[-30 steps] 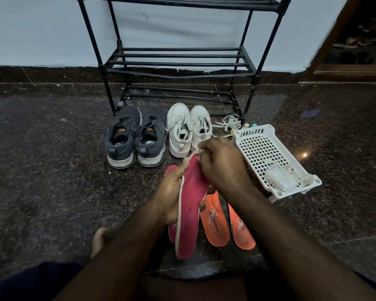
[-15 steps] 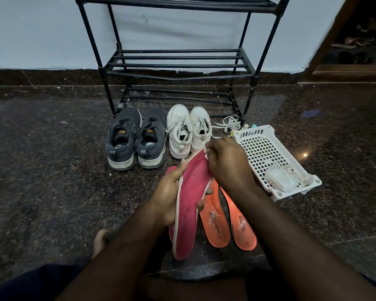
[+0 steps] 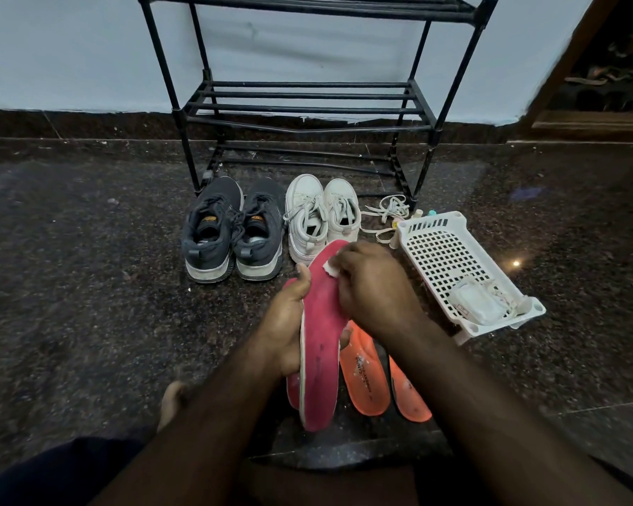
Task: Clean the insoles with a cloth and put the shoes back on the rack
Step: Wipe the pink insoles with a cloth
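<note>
Pink foam insole with pale edge [image 3: 320,345]: held on edge above the dark speckled stone floor [image 3: 70,286], heel end nearest the person, toe end toward the shoes. Judged light, thin and bendy; likely to flex under rubbing unless backed along its length. A second pink insole appears to lie behind it, mostly hidden.

Left hand [image 3: 289,323]: fingers curled round the insole's mid-section from the left, thumb up along its edge, backing it for the wipe. Mid-length looks the sound place to hold.

Right hand [image 3: 371,286]: fingers bunched and pinching a small white cloth [image 3: 330,267], pressed to the insole's toe end. Only a corner of the cloth shows.

Pair of orange foam insoles [image 3: 366,378]: flat on the floor just right of the pink one, partly under the right forearm. Judged equally light and soft.

White perforated plastic basket [image 3: 446,257]: on the floor to the right, holding a pale packet-like item, too unclear to name.

Dark grey lace-up sneakers [image 3: 231,231] and white lace-up sneakers [image 3: 322,217]: side by side on the floor, heels toward the person, in front of the rack. Loose white laces lie right of the white pair.

Black metal slatted shoe rack [image 3: 307,100]: against the wall; no shoes on its visible shelves.
</note>
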### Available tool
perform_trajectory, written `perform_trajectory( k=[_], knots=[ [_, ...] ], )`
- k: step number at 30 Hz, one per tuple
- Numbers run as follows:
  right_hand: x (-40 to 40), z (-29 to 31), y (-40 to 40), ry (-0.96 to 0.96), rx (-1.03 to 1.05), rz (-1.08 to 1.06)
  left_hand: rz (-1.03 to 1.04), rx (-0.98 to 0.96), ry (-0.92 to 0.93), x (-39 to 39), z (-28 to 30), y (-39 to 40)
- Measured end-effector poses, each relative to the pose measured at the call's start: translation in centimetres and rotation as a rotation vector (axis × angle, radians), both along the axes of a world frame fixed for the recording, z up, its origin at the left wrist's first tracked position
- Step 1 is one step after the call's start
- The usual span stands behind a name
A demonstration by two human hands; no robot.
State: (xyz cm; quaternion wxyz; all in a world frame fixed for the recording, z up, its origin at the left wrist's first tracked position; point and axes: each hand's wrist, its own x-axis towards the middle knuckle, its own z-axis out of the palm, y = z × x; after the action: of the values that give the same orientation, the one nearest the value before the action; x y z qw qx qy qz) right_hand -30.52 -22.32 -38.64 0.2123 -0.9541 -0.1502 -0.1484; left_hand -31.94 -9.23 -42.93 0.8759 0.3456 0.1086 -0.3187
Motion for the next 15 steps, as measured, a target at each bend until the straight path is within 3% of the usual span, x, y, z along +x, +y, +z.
perform_trajectory(
  k=[5,11,15],
  knots=[
    [-1.7,-0.5,1.7,0.058,0.053,0.164,0.041,-0.134,0.051,0.2,-0.1,0.3],
    [-0.1,-0.3,0.8,-0.042,0.228,-0.039,-0.007,-0.030,0.042,0.3,-0.6,0.0],
    [-2.1,-0.5,2.0,0.036,0.191,0.135,0.032,-0.096,0.066,0.3,-0.4,0.0]
  ],
)
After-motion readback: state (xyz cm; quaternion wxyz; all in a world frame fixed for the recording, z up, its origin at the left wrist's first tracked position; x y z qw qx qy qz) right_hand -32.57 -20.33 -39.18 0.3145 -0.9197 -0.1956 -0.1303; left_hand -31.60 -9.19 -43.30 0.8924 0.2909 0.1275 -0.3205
